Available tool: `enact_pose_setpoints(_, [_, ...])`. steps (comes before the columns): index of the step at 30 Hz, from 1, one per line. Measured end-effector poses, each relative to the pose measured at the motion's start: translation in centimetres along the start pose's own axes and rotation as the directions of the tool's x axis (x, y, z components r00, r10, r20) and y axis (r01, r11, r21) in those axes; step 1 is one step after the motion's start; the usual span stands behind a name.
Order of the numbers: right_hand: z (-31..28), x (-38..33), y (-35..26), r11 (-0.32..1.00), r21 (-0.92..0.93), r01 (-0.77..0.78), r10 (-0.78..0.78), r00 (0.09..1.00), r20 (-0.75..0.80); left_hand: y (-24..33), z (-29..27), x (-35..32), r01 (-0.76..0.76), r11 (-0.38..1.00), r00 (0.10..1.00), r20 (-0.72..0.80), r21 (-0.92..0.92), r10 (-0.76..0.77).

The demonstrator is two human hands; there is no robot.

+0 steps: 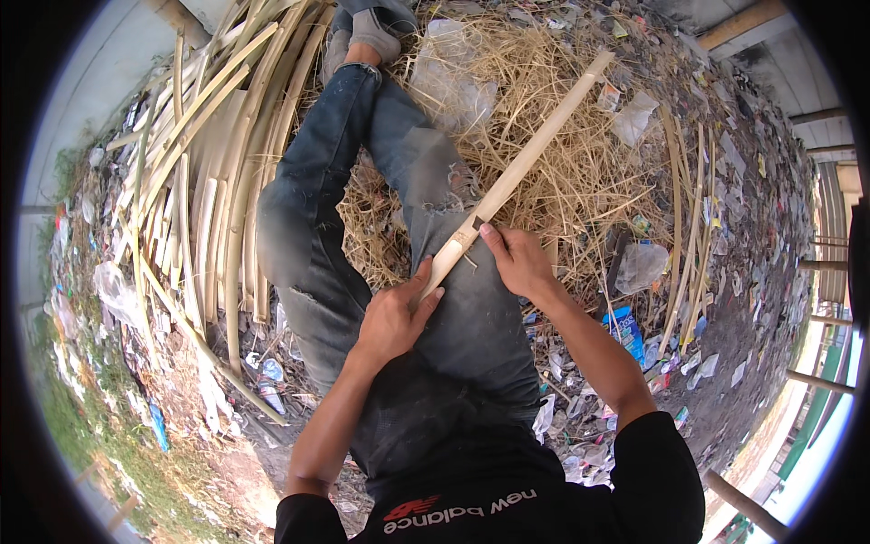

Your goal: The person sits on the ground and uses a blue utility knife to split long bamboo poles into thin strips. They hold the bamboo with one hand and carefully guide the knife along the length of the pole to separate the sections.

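Note:
A long pale bamboo strip runs slantwise across my thighs, its far end over the straw. Its near end is gripped by my left hand, with the thumb on one side and the fingers on the other. My right hand is closed beside the strip's node, thumb pressed along its edge. At that thumb tip shows a small dark knife blade against the strip; the rest of the knife is hidden by the hand and strip. A thin curled shaving hangs just below the node.
Many split bamboo strips lie piled at the left. Straw-like shavings heap beyond my legs. More thin strips lie at the right, near a blue wrapper and scattered plastic litter. Wooden poles stand along the right rim.

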State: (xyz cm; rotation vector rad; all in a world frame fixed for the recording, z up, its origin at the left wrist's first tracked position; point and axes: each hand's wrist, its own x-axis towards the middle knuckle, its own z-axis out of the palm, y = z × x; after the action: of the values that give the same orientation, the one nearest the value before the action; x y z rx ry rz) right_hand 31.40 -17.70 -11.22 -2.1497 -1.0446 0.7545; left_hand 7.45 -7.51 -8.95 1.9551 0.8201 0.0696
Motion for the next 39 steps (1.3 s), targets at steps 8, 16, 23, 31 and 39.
enact_pose_setpoints(8, [0.0, -0.9, -0.9, 0.999, -0.043, 0.032, -0.03, 0.997, 0.065, 0.2, 0.6, 1.0, -0.053, 0.998, 0.998, -0.029, -0.043, 0.052])
enact_pose_setpoints(16, [-1.2, 1.4, 2.3, 0.86, 0.378, -0.344, 0.114, 0.85, 0.514, -0.4, 0.6, 1.2, -0.047, 0.993, 0.998, 0.025, -0.109, 0.05])
enact_pose_setpoints(23, [-0.6, -0.5, -0.4, 0.993, 0.006, 0.116, -0.116, 0.99, 0.083, -0.2, 0.4, 1.5, -0.037, 0.991, 0.999, 0.001, -0.125, 0.037])
enact_pose_setpoints(31, [0.1, 0.3, 1.4, 0.995, 0.094, -0.018, -0.003, 0.977, 0.212, 0.7, -0.4, 1.7, 0.066, 0.981, 0.992, 0.12, -0.182, -0.044])
enact_pose_setpoints(39, [-3.7, 1.2, 1.8, 0.738, 0.611, -0.285, 0.031, 0.92, 0.391, -1.0, -0.2, 2.3, 0.025, 0.959, 0.992, 0.124, -0.284, 0.01])
